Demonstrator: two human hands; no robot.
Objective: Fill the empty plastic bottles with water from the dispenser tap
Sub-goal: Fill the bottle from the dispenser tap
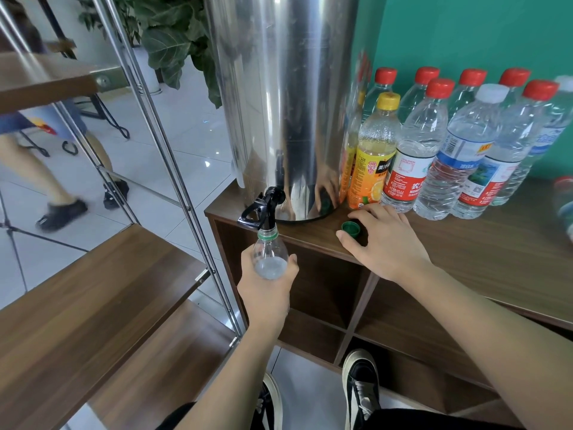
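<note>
My left hand [266, 287] grips a clear plastic bottle [269, 254] with a green neck ring, held upright with its open mouth right under the black tap [263, 207] of the steel dispenser [285, 97]. The bottle looks mostly empty. A green cap [352, 228] lies open side up on the wooden cabinet top [483, 243]. My right hand [383, 240] rests on the cabinet top around the cap, thumb and forefinger on either side of it, apparently touching it.
Several capped bottles [434, 144] stand in rows right of the dispenser, among them a yellow-capped orange juice bottle [373, 156]. A metal-framed wooden shelf [93, 293] stands at the left. A person's legs [55, 181] walk past on the tiled floor.
</note>
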